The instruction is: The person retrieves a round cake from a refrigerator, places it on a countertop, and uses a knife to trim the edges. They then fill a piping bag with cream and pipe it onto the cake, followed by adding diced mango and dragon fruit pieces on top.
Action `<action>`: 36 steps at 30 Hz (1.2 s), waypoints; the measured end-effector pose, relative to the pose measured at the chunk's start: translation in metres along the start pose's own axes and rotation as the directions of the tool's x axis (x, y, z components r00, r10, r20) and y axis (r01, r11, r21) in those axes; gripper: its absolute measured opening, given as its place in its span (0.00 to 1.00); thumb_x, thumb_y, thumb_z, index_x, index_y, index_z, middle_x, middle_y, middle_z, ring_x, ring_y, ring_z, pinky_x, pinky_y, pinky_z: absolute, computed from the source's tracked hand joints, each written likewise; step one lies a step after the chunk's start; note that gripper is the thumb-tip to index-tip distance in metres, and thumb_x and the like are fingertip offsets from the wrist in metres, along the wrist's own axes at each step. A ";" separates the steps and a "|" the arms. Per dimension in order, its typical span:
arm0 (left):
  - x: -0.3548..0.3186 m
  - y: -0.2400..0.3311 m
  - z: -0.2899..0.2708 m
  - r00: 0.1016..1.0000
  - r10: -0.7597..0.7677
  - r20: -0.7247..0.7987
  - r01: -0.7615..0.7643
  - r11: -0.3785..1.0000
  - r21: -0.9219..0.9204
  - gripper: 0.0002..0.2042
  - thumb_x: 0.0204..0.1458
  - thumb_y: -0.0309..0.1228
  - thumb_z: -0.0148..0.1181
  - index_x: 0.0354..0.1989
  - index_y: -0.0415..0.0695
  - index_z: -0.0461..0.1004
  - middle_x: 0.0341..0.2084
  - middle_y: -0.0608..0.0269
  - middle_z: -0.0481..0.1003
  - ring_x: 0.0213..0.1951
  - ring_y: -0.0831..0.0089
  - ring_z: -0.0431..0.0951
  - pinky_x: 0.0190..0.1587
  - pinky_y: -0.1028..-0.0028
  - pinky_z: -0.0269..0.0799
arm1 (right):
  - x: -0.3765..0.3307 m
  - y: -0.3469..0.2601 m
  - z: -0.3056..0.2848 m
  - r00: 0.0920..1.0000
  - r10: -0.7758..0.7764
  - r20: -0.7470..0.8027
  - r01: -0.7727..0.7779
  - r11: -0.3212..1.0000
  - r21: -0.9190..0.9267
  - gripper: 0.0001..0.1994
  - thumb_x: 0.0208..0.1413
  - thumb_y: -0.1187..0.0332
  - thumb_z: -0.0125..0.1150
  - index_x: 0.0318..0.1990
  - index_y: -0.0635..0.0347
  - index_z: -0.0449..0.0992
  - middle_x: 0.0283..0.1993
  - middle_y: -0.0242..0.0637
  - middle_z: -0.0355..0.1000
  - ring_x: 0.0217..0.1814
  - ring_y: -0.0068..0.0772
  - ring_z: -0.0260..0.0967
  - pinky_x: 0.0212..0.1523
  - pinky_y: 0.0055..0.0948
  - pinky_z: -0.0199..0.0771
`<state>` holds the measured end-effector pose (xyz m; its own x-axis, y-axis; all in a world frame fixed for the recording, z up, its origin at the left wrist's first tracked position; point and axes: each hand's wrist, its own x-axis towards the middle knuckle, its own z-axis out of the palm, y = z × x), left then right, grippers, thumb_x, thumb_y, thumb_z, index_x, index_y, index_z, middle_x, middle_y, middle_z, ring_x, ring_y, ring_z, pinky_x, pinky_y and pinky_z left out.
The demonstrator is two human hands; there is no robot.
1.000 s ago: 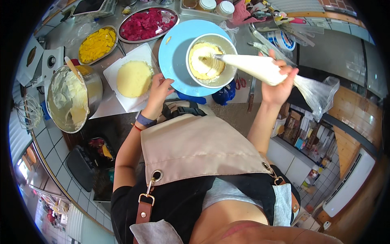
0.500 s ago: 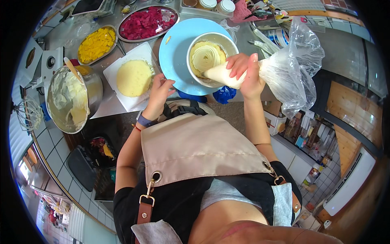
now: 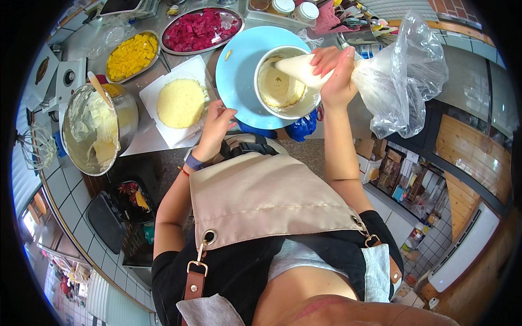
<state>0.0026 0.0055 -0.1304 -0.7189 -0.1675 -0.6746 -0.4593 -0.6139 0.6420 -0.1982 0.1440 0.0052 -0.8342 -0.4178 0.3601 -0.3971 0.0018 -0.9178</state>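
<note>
Right hand grips piping bag closed, nozzle over round tin; left hand, fingers loosely open, rests at blue turntable edge.

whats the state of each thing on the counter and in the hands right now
piping bag: gripped, tip down in the ring
right hand: closed round the piping bag
left hand: on the edge of the blue turntable
metal ring mould: partly filled with cream
sponge round: bare, on white paper
mixing bowl: cream inside, spatula standing in it
yellow fruit tray: full
red fruit tray: full
</note>
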 end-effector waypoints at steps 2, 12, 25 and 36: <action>0.002 -0.004 -0.002 0.998 0.069 -0.015 -0.068 0.996 0.049 0.22 0.55 0.30 0.55 0.58 0.40 0.60 0.47 0.59 0.70 0.49 0.71 0.71 0.53 0.68 0.68 | 0.003 0.000 -0.004 1.000 0.026 -0.011 -0.026 0.999 -0.027 0.30 0.71 0.56 0.28 0.14 0.54 0.59 0.16 0.35 0.62 0.26 0.34 0.64 0.46 0.42 0.70; -0.004 0.039 0.019 0.637 0.752 0.169 -0.636 0.390 0.666 0.45 0.38 0.30 0.71 0.66 0.36 0.50 0.57 0.47 0.65 0.64 0.48 0.57 0.65 0.56 0.51 | -0.010 -0.012 -0.037 0.981 0.169 -0.093 -0.179 0.978 -0.107 0.29 0.71 0.55 0.33 0.14 0.54 0.59 0.16 0.35 0.61 0.25 0.32 0.62 0.44 0.38 0.67; 0.000 0.054 0.048 0.599 0.717 0.357 -0.689 0.234 0.686 0.61 0.29 0.34 0.80 0.70 0.38 0.40 0.66 0.51 0.59 0.70 0.46 0.49 0.69 0.50 0.40 | -0.045 -0.022 -0.030 0.957 0.276 0.086 -0.267 0.958 -0.109 0.28 0.71 0.57 0.31 0.15 0.53 0.60 0.15 0.33 0.60 0.24 0.29 0.60 0.41 0.34 0.65; -0.007 0.044 0.050 0.619 0.707 0.342 -0.689 0.280 0.669 0.60 0.30 0.35 0.79 0.70 0.36 0.39 0.65 0.49 0.60 0.69 0.46 0.50 0.68 0.49 0.44 | -0.011 -0.024 -0.001 0.986 0.155 -0.057 -0.155 0.988 0.016 0.28 0.71 0.56 0.31 0.15 0.54 0.59 0.15 0.34 0.59 0.22 0.30 0.59 0.41 0.37 0.68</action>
<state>-0.0392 0.0181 -0.0790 -0.9482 -0.2740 0.1606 0.0176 0.4595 0.8880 -0.1797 0.1493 0.0233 -0.9063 -0.3597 0.2222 -0.2570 0.0516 -0.9650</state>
